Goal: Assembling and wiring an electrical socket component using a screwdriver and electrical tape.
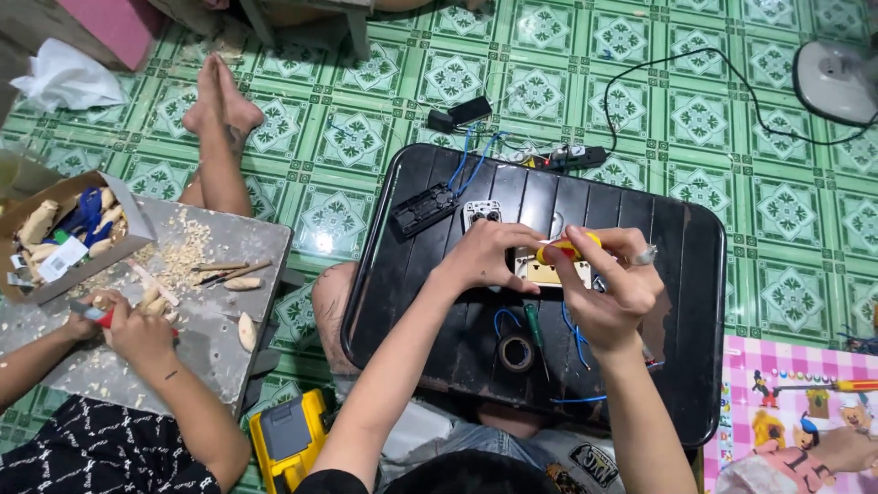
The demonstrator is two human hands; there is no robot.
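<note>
Green patterned floor tiles are covered at centre by a black tray-like bench. On it a cream switch plate is steadied under the left hand, whose fingers are curled onto it. The right hand is closed around a yellow-handled screwdriver above the plate. A tape roll is seen nearby.

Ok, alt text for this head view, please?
Over a black tray table, the left hand steadies a cream socket plate while the right hand works a yellow-handled screwdriver on it. A second person's hands carve wood nearby.
</note>
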